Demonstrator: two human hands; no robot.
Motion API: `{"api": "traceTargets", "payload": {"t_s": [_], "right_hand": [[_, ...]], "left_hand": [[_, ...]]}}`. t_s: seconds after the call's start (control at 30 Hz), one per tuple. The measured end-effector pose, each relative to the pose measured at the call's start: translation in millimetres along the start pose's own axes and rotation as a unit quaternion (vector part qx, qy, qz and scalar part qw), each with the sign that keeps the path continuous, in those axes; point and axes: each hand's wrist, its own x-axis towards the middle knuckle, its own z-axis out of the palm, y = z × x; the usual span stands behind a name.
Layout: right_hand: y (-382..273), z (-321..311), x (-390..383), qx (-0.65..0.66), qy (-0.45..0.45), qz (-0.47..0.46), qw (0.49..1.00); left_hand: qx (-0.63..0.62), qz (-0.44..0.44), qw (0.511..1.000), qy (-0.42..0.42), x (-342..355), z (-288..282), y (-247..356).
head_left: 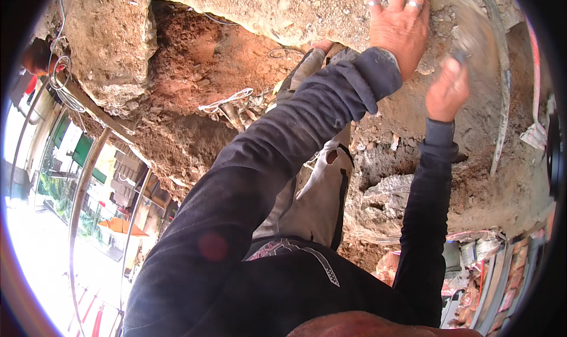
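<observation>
My left hand rests with fingers spread on the edge of the dusty earth ledge. It wears two rings, and its fingertips run out at the top of the picture. Just to the right, my right hand is closed round the dark handle of a hand tool. The tool's far part is a pale smear of motion over the dirt, so its exact kind cannot be made out. Dark sleeves cover both forearms.
Left of my arm lies a hollow of reddish soil with a bundle of white wire. A grey pipe and a red hose run down the right. Bent poles stand at left.
</observation>
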Motion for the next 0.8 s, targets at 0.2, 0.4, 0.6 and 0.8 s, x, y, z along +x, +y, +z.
{"api": "traceTargets", "payload": {"t_s": [0.2, 0.4, 0.6, 0.8], "right_hand": [[2, -4, 13, 0.029, -0.028, 0.013, 0.999], [-24, -22, -12, 0.148, 0.008, 0.115, 0.982], [-10, -35, -129, 0.285, 0.030, 0.189, 0.939], [33, -46, -276, 0.205, -0.026, 0.368, 0.906]], "left_hand": [[0.014, 0.002, 1.000, 0.007, 6, -2, 1], [-0.092, 0.014, 0.994, 0.061, 13, -8, -12], [-0.097, 0.130, 0.983, 0.088, 58, 1, -16], [0.024, 0.208, 0.975, 0.068, 79, 16, -21]]}}
